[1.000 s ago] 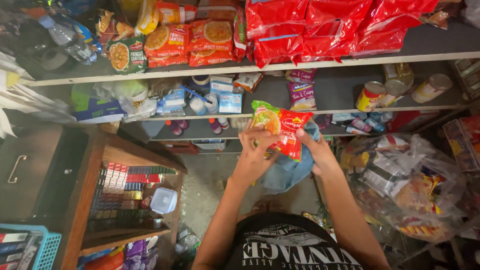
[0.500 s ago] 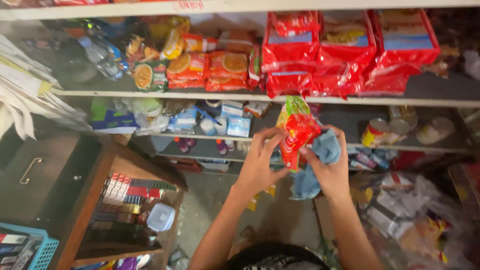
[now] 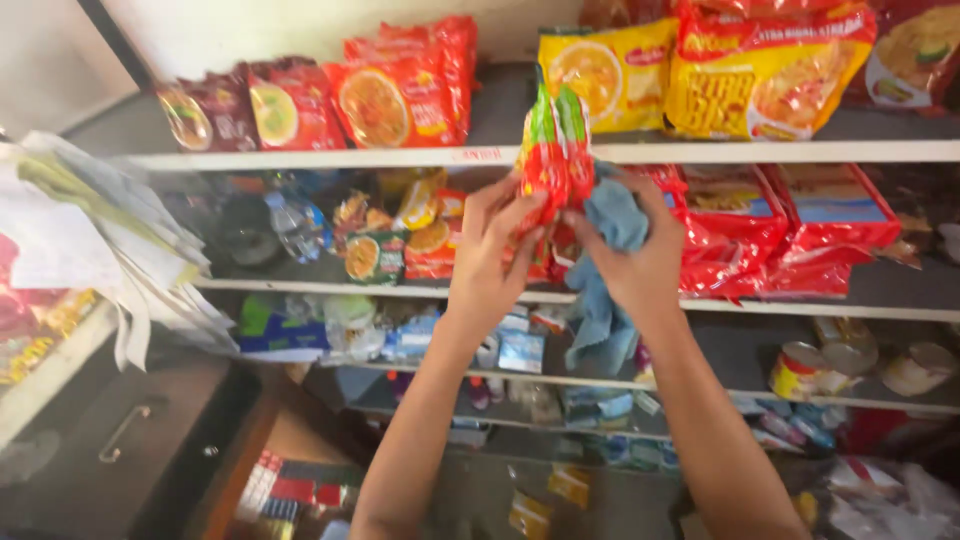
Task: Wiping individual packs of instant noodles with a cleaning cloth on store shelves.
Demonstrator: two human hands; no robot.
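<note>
Both hands raised: left hand [image 3: 493, 258] grips red snack packets [image 3: 553, 150]; right hand [image 3: 635, 262] clutches blue cloth [image 3: 606, 290] beside them

Red noodle packet [image 3: 553, 150]: lower half hidden behind left hand [image 3: 492, 262] and blue cloth [image 3: 606, 265]. Right hand [image 3: 640, 262] fingers mostly buried in the cloth. Bottom-shelf small items [image 3: 600, 410] motion-blurred; yellow packs [image 3: 760, 70] cut by top edge.

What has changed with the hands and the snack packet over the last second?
Both hands have lifted the red snack packet from the lower shelves up to the top shelf. The left hand still grips it; the right hand still presses the blue cloth against it. Shelf stock looks unchanged.
</note>
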